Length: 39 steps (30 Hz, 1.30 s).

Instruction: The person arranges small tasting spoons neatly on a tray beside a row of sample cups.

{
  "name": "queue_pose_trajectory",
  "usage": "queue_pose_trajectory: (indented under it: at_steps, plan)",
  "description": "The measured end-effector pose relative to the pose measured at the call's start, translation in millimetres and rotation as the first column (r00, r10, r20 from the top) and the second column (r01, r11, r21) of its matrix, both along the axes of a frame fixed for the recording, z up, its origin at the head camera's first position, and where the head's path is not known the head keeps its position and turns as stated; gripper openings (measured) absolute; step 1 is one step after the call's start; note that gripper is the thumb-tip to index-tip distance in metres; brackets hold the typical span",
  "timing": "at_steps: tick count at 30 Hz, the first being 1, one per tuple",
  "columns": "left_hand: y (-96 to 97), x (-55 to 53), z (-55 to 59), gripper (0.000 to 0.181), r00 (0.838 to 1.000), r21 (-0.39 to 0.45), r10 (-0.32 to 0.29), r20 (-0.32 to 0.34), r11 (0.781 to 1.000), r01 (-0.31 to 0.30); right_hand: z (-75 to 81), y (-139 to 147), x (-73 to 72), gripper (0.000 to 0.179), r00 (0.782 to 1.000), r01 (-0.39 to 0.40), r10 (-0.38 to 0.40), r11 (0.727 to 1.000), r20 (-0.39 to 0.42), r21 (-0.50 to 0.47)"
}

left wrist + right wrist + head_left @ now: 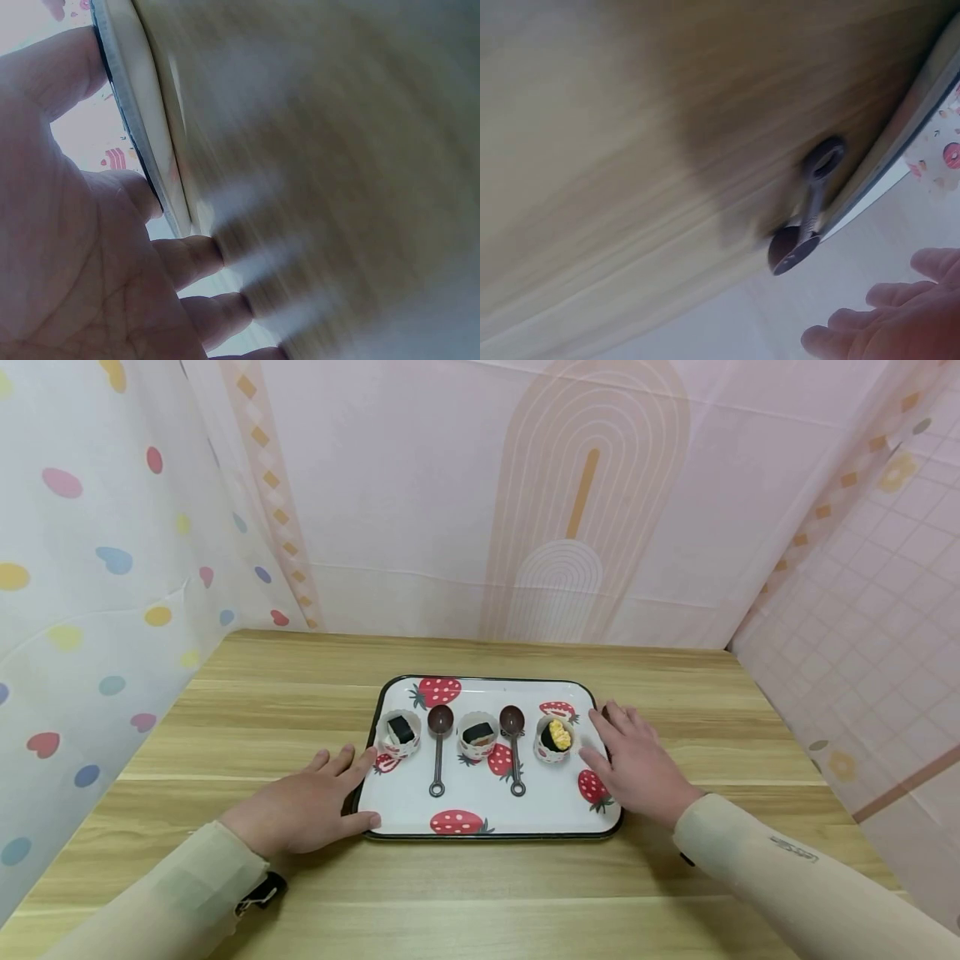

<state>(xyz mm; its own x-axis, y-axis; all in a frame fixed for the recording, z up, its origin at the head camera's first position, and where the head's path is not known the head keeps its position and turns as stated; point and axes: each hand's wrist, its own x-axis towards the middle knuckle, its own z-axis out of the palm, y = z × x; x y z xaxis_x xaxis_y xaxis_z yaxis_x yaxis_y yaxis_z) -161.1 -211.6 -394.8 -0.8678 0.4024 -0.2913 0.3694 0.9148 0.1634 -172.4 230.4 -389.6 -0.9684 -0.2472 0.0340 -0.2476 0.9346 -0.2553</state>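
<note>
A white strawberry-print tray [540, 818] with a dark rim lies on the table. My left hand [303, 806] touches its left edge, fingers extended, thumb over the rim. At the right edge, my right hand [641, 764] rests with its fingers spread. On the tray stand three paper cups: the left cup [397, 749] and middle cup [477, 750] hold dark-wrapped sushi pieces, the right cup [552, 755] a yellow-topped one. Two brown measuring spoons, one left [440, 720] and one right [512, 721], lie between them. Another dark measuring spoon [795, 251] lies beside the tray in the right wrist view.
The wooden table [480, 893] extends around the tray on every side. A pale patterned cloth [390, 493] hangs behind it, with a dotted cloth [97, 610] on the left and a checked one [877, 627] on the right.
</note>
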Motion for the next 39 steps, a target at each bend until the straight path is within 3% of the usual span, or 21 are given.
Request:
queue_pose_trajectory:
  at_steps: [13,39]
  plan:
    - [-1.3,0.8,-0.6,0.105,1.0,0.009,0.001,-0.007,1.0,-0.001,-1.9,22.4,3.3,0.063,0.998,0.055,-0.056,0.998,0.037,0.036]
    - [-0.4,1.5,-0.2,0.105,1.0,0.011,0.013,-0.002,1.0,-0.013,-8.2,40.0,8.9,0.057,0.997,0.075,-0.076,0.996,0.032,0.043]
